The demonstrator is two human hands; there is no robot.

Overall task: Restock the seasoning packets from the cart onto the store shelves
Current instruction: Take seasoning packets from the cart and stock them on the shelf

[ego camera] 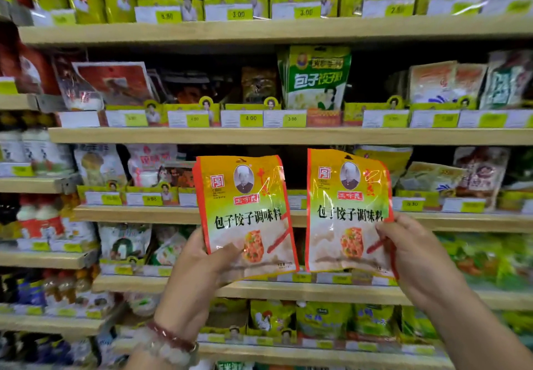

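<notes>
I hold up two identical seasoning packets, orange and green with a red edge and a chef's portrait. My left hand (pixel 199 265) grips the left packet (pixel 245 211) by its lower left corner. My right hand (pixel 415 251) grips the right packet (pixel 349 208) by its lower right edge. Both packets stand upright, side by side and slightly apart, in front of the third wooden shelf (pixel 144 213). Behind them that shelf shows a dark gap between other packets. The cart is out of view.
Wooden shelves (pixel 259 136) run across the view, packed with seasoning bags behind yellow price tags. A tall green and white packet (pixel 317 78) stands on the shelf above. Bottles (pixel 37 219) fill the unit at the left.
</notes>
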